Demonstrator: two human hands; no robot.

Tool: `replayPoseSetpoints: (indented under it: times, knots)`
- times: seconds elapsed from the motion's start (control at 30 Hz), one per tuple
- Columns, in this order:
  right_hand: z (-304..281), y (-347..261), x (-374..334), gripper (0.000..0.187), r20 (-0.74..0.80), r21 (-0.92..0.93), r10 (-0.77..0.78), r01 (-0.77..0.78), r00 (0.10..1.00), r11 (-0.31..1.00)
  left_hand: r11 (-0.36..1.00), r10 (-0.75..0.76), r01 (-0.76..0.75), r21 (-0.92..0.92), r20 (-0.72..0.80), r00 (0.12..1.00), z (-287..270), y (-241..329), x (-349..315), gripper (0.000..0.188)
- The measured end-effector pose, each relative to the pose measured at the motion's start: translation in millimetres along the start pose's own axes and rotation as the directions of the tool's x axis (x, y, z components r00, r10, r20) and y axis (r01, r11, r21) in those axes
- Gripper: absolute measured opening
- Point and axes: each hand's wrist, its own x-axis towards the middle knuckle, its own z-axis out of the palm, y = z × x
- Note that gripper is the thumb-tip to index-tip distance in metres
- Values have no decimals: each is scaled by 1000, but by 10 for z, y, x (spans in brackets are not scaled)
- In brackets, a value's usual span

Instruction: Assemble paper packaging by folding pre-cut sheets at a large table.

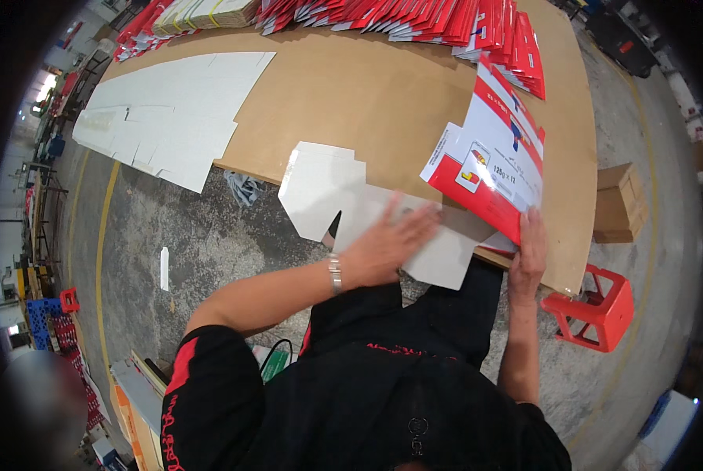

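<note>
A flat carton blank [438,250] lies with its plain white side up, sticking out over the near table edge. My left hand [392,245] is over it, fingers stretched and slightly blurred, palm down. To the right, a red-and-white printed carton panel [497,153] is tilted up from the table. My right hand [530,250] grips its lower right corner, with some of the fingers hidden. Whether the panel and the white blank are one piece, I cannot tell.
A brown-topped table [351,102] carries a long row of red-and-white folded cartons [414,20] at its far side. White cardboard sheets [163,114] overhang its left edge. A red stool [595,310] and a brown box [620,204] stand at the right.
</note>
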Motion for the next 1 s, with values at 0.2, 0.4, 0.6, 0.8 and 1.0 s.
replayPoseSetpoints:
  times: [0.2, 0.4, 0.6, 0.8, 1.0]
  knots:
    - [4, 137, 128, 53, 120, 60, 41, -48, 992, 997, 967, -161, 93, -238, -284, 945, -45, -851, -635, 53]
    - [-11, 202, 128, 56, 154, 164, 135, -160, 979, 973, 666, -419, 44, -745, -325, 848, 79, -1051, -359, 11]
    - [-36, 161, -80, 65, 71, 244, 224, -235, 972, 941, 720, -648, 375, -584, -373, 664, 164, -803, 71, 22]
    - [78, -385, 166, 59, 441, 82, -116, 89, 890, 993, 940, -341, 309, -146, -412, 845, 144, -637, 112, 75]
    - [129, -420, 100, 61, 483, 23, -142, 150, 864, 988, 946, -308, 308, 103, -24, 951, -409, -612, -416, 101]
